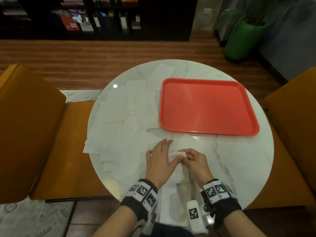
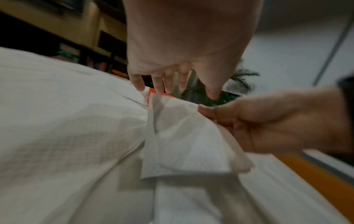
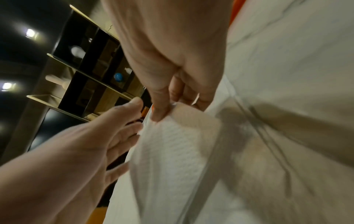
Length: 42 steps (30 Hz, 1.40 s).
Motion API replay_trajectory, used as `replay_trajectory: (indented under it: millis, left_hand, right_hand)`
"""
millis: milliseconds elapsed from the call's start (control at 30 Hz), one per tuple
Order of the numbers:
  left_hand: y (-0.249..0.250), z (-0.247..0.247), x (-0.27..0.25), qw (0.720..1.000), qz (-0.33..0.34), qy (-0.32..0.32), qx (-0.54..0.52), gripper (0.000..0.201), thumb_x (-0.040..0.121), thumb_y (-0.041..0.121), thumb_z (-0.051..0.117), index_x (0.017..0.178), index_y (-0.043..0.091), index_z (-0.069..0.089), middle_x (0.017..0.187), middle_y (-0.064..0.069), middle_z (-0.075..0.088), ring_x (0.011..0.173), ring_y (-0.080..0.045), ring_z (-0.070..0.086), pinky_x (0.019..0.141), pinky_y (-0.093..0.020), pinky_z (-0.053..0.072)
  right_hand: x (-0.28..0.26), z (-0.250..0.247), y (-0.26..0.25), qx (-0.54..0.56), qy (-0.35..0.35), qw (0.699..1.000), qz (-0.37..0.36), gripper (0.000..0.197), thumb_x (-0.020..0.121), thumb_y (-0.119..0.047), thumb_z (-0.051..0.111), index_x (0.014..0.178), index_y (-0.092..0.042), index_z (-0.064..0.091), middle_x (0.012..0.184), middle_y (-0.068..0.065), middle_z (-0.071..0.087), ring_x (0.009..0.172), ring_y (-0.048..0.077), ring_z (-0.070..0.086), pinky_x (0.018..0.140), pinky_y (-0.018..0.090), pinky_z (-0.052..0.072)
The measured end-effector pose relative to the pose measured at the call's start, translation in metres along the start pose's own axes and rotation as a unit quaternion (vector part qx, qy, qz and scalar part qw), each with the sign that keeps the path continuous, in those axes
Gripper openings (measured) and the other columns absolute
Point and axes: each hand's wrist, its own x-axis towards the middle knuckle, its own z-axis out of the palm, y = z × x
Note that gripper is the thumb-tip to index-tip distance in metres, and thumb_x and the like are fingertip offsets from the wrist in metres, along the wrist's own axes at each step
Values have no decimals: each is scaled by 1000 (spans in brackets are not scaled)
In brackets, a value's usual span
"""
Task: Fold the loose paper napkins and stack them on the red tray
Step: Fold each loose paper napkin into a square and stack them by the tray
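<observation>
**Napkin pinched at the table's near edge**

The right hand [image 1: 196,162] pinched a white embossed paper napkin [image 2: 184,141] by its corner. The left hand [image 1: 159,161], fingers spread, rested beside it. The red plastic tray [image 1: 206,106] lay beyond. No writing was legible.

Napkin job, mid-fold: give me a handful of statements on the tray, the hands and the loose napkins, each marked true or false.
1. The red tray already holds a stack of folded napkins. False: nothing lies on it.
2. The right hand pinches a corner of the napkin being folded. True.
3. The left hand is curled in a fist. False: its fingers are spread and fairly straight beside that napkin.
4. The loose napkins lie to the right of the tray. False: they lie scattered to its left on the round table.
5. The tray sits beyond the hands on the table. True.
</observation>
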Motion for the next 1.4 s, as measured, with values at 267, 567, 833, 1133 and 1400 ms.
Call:
replay_trajectory:
  millis: [267, 567, 833, 1133, 1400]
  left_hand:
    - [-10, -20, 23, 940, -54, -128, -313, 18, 84, 30, 74, 86, 13, 75, 90, 1, 76, 90, -6, 68, 90, -23, 47]
    - [-21, -39, 15, 908, -143, -129, -373, 14, 82, 22, 77, 89, 9, 77, 71, 12, 71, 60, 7, 59, 60, -10, 44]
    - [-14, -35, 6, 880, -166, -107, -433, 23, 83, 27, 75, 90, 5, 76, 79, 1, 72, 66, -4, 60, 67, -19, 45]
    - [-11, -21, -1, 820, -217, -130, -513, 39, 85, 13, 74, 118, 17, 54, 106, -18, 70, 87, -24, 71, 72, -31, 58]
    - [-18, 18, -10, 999, -31, 8, -19, 36, 90, 28, 64, 121, 20, 49, 116, -5, 55, 99, -20, 58, 81, -31, 49]
  right_hand:
    - [-4, -14, -13, 52, -82, 995, 14, 26, 82, -17, 73, 102, -2, 68, 97, 18, 72, 86, 23, 69, 73, 31, 52]
    - [-6, -27, -18, 69, -35, 997, 9, 7, 85, -4, 65, 79, -1, 68, 79, 8, 68, 71, 17, 63, 60, 24, 51]
    - [-8, -18, -22, 54, -19, 998, -16, 10, 80, -16, 74, 83, -7, 75, 93, 15, 73, 93, 31, 67, 86, 41, 54]
    - [-1, -32, -13, 39, 19, 999, -4, 15, 83, -16, 71, 96, -10, 72, 94, 16, 71, 87, 27, 67, 76, 38, 55]
    - [6, -26, 15, -205, 80, 975, -40, 13, 81, -19, 73, 93, -17, 69, 90, -2, 67, 90, 18, 62, 78, 19, 49]
